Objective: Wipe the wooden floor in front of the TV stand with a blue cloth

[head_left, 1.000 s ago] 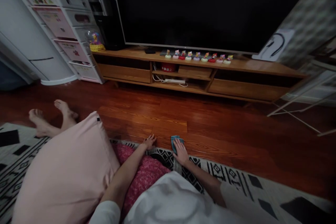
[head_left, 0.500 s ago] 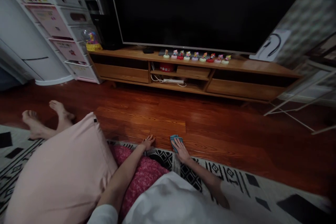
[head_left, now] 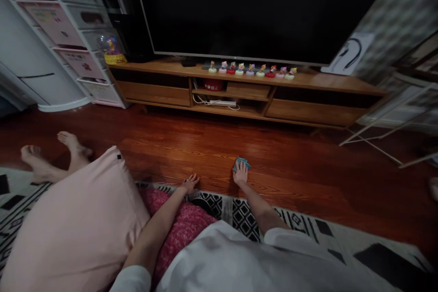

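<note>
Your right hand (head_left: pixel 241 174) is now farther out on the floor (head_left: pixel 205 143), holding the cloth (head_left: pixel 241 159), palm perhaps flat; press evenly, leaning on your spread left hand (head_left: pixel 190 184).

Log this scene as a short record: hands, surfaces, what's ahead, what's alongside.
right hand: on a small blue cloth against the glossy reddish-brown wood floor
left hand: fingers spread, by the edge of a black-and-white patterned rug
ahead: long brown wooden cabinet bearing nine small colourful figurines
beside left arm: large pale-pink fabric cushion
</note>
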### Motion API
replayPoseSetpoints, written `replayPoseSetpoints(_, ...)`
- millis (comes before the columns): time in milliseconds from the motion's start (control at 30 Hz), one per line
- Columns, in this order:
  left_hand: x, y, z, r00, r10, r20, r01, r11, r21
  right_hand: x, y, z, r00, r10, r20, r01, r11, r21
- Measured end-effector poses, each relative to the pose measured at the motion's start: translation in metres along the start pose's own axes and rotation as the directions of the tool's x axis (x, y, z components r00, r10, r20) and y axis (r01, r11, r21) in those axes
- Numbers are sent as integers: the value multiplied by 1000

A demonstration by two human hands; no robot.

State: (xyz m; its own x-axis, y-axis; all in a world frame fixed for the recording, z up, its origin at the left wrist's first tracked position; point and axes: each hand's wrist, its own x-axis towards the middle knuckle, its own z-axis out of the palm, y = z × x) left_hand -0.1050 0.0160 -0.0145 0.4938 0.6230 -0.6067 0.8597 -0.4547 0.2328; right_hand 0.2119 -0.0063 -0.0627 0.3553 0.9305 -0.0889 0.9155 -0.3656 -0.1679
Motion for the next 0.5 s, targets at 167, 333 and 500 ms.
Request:
replayPoseSetpoints(167,5,-2,4,1000,7,10,-7,999,-38,-45,-13,22,981,-192,36,193,981,-34)
replayPoseSetpoints(333,7,-2,8,1000,2,19,-1,998,-66,-114,-19,47,888,-459,35,459,888,7)
replayPoseSetpoints(500,6,-1,7,1000,-5,26,7,999,-51,-86,-41,26,889,-452,72,452,892,25)
